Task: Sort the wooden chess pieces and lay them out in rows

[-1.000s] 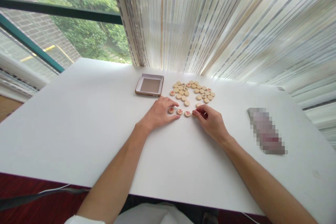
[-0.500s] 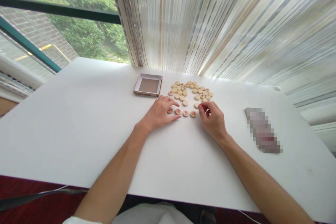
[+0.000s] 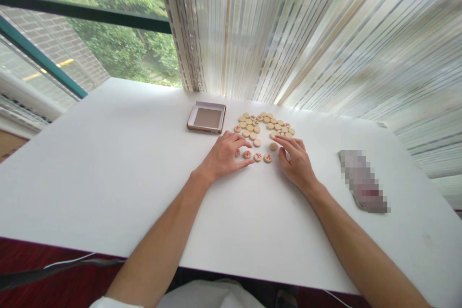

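Round wooden Chinese chess pieces lie on the white table. Four-character-like red marks show on a short front row, including one red-marked piece in its middle. My left hand rests at the row's left end, thumb and fingers apart, partly covering the leftmost piece. My right hand is open, its thumb and forefinger spread just right of a blank-side-up piece. The forefinger tip reaches the near edge of the loose cluster, by another blank piece. Another plain piece sits between the hands.
An open shallow box stands left of the cluster. Several pieces lie behind the hands, mostly plain side up, some with red or black characters. A blurred-out flat object lies at right. A striped curtain hangs behind the table.
My right thumb and forefinger have parted from the plain piece they were pinching, and the forefinger has stretched forward. My left hand keeps its pose. The view has shifted slightly.
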`<state>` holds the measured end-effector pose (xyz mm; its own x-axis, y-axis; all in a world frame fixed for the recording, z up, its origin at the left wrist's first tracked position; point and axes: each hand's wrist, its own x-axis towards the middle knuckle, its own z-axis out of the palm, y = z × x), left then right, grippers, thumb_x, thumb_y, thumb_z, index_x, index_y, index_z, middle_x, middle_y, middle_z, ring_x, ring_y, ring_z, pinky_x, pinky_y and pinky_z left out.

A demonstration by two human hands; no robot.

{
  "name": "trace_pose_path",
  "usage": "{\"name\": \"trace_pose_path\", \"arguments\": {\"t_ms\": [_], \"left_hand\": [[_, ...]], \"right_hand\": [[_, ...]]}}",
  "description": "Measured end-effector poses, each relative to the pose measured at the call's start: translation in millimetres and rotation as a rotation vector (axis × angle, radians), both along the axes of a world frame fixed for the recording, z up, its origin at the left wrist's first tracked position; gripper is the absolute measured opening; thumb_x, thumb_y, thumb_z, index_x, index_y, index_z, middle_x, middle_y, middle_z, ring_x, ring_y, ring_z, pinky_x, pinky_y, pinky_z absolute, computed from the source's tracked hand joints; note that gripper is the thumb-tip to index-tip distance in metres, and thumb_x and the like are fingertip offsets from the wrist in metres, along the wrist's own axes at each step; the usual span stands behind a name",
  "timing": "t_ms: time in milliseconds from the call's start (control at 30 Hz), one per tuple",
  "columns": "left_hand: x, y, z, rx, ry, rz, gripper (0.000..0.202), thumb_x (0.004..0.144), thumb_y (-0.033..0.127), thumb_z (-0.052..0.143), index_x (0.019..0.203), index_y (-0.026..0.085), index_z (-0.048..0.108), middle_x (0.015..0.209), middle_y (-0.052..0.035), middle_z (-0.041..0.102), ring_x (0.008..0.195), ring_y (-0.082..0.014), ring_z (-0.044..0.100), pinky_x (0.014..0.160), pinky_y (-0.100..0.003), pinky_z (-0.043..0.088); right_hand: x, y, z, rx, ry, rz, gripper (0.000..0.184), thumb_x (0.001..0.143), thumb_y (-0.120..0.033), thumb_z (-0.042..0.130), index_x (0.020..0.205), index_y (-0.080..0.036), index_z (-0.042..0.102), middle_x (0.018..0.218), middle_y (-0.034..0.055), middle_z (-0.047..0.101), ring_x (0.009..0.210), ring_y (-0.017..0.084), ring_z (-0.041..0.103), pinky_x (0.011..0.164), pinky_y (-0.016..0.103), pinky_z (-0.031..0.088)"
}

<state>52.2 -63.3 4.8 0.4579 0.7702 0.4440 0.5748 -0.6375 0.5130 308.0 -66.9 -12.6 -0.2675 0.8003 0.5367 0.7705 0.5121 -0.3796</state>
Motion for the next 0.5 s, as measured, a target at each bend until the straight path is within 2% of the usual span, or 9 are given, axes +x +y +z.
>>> {"name": "trace_pose_path", "arguments": {"t_ms": [133,233,367,500], "left_hand": [[0.5,0.1,0.8,0.003,-0.015,0.003,0.031,0.079,0.037,0.079,0.106,0.024,0.07,0.111,-0.0052,0.068,0.109,-0.0254,0.056,0.103,-0.043,0.045],[1.0,-0.1,0.7,0.004,-0.024,0.007,0.031,0.08,0.038,0.079,0.105,0.024,0.07,0.111,-0.0054,0.067,0.109,-0.0257,0.056,0.103,-0.043,0.045],[1.4,-0.6,0.4,0.007,-0.025,0.012,0.032,0.08,0.041,0.078,0.105,0.024,0.07,0.11,-0.0061,0.067,0.11,-0.026,0.056,0.103,-0.043,0.045],[1.4,-0.7,0.8,0.009,-0.025,0.011,0.031,0.081,0.041,0.077,0.105,0.023,0.07,0.111,-0.0059,0.067,0.109,-0.0257,0.056,0.102,-0.043,0.045]], "right_hand": [[-1.7,-1.0,1.5,-0.011,-0.084,-0.008,0.044,0.097,-0.016,0.045,0.139,-0.025,0.056,0.142,0.0081,0.059,0.128,0.029,0.048,0.108,0.051,0.041],[-2.5,-1.3,2.3,-0.043,-0.169,-0.048,0.047,0.099,-0.018,0.042,0.144,-0.024,0.049,0.147,0.0093,0.055,0.135,0.031,0.042,0.106,0.052,0.038],[-2.3,-1.3,3.8,-0.096,-0.225,-0.054,0.046,0.099,-0.017,0.039,0.144,-0.022,0.047,0.136,0.0109,0.063,0.136,0.03,0.042,0.103,0.05,0.036],[1.0,-1.6,4.6,-0.069,-0.227,-0.072,0.047,0.094,-0.008,0.04,0.137,-0.021,0.052,0.125,0.0111,0.066,0.125,0.029,0.05,0.1,0.047,0.037]]}}
